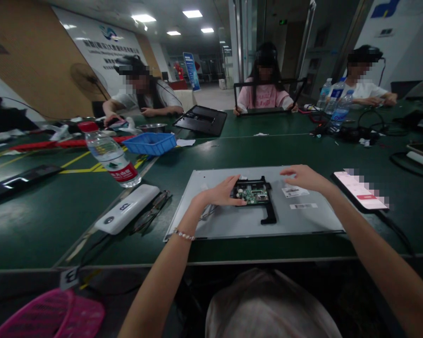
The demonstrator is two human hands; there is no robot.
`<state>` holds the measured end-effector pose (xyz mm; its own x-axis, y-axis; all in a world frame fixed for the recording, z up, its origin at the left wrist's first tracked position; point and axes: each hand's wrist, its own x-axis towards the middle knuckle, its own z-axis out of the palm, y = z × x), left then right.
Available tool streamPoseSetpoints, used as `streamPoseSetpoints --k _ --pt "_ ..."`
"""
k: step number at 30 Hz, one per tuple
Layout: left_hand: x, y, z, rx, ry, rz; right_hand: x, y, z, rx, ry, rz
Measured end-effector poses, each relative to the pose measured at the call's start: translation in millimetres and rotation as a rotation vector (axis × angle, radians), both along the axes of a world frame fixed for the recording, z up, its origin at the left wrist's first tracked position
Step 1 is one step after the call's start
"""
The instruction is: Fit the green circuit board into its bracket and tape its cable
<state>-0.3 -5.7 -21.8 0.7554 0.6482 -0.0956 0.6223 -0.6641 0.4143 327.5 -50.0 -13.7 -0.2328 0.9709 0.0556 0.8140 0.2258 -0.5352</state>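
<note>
A flat grey panel [229,223] lies on the green table before me. On it sits a green circuit board [255,195] in a black plastic bracket [269,212], whose one arm reaches toward me. My left hand [223,191] grips the left side of this bracket, thumb at the near edge and fingers at the far edge. Thin wires [208,212] show under that hand. Over the panel's right half, my right hand [305,178] is open with its fingers apart and nothing in them. Below it, a white label [295,191] and a barcode sticker [303,206] are on the panel.
Left of the panel are a white power bank [127,209], glasses [151,212], a water bottle [113,157] and a blue tray [151,143]. A phone [360,190] with a cable lies right. Across the table, one person [264,96] holds a black frame [270,111]; two others sit nearby.
</note>
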Motion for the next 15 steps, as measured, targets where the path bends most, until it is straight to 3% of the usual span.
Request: streamPoseSetpoints --k 5,10,15 --pt "0.0 -0.6 0.9 -0.005 -0.020 -0.010 15.9 -11.4 -12.7 -0.121 -0.017 -0.048" --pt "0.8 -0.9 2.8 -0.009 -0.015 -0.009 10.3 -8.2 -17.9 -0.113 -0.048 -0.031" --pt "1.6 -2.7 6.7 -0.012 -0.006 -0.021 12.6 -7.9 -19.9 -0.088 -0.055 -0.133"
